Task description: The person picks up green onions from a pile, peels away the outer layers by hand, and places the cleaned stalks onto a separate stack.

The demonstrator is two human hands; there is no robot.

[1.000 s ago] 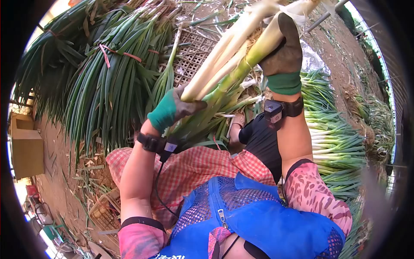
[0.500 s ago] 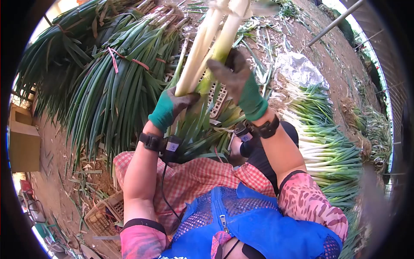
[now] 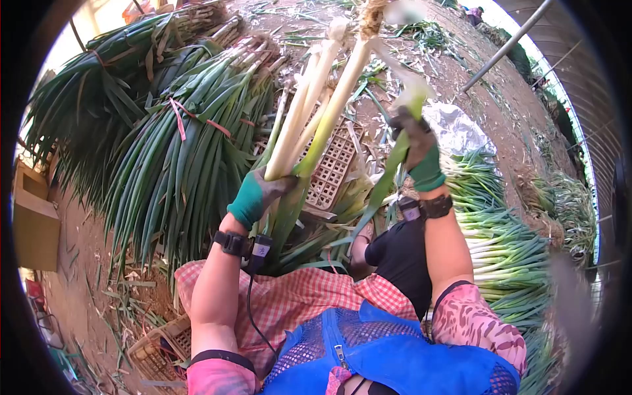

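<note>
My left hand [image 3: 265, 194], in a green and grey glove, is closed around a few long green onions [image 3: 296, 125]. Their white stalks point up and away from me, and one root end is still brown and shaggy. My right hand [image 3: 416, 148], gloved too, is off to the right, pinching a peeled onion leaf [image 3: 387, 181]. That strip hangs down green below the fingers, while a pale, blurred part trails from above them toward the root end. A cream plastic crate [image 3: 334, 168] lies beneath the stalks.
Tied bundles of untrimmed green onions [image 3: 178, 141] are heaped at the left. To the right lies a long row of cleaned onions [image 3: 500, 230] beside white plastic sheeting [image 3: 457, 125]. A plastic basket [image 3: 155, 345] stands at lower left; a metal pole [image 3: 507, 46] slants at upper right.
My right hand has moved from beside the stalks out to the right, drawing a leaf strip away. The held onions sit slightly lower, their root ends now showing.
</note>
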